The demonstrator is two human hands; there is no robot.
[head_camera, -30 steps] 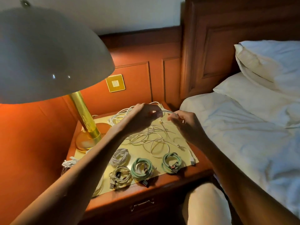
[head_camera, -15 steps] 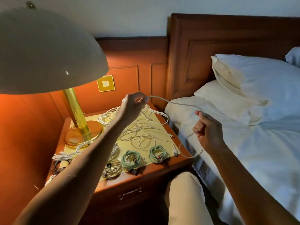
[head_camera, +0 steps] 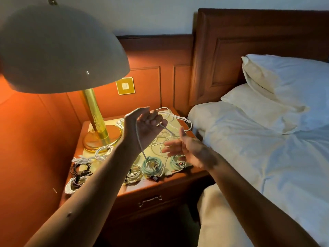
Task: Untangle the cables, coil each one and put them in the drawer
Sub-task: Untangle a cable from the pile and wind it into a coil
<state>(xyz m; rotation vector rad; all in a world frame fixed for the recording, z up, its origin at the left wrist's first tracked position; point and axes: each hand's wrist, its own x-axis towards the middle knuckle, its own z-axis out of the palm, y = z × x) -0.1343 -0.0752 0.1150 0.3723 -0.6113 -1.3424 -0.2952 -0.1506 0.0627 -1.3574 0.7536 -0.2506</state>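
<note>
Head view, left hand (head_camera: pixel 146 124) raised palm-up, fingers curled around a white cable (head_camera: pixel 139 139) that hangs past its wrist, right hand (head_camera: pixel 183 148) just beside, fingers spread and holding nothing, tangled cables (head_camera: pixel 170 120) behind both hands, coiled green cables (head_camera: pixel 152 165) below them, closed drawer (head_camera: pixel 150 200) nearer still.

Single head view, close, downward over nightstand (head_camera: pixel 187 177)
</note>
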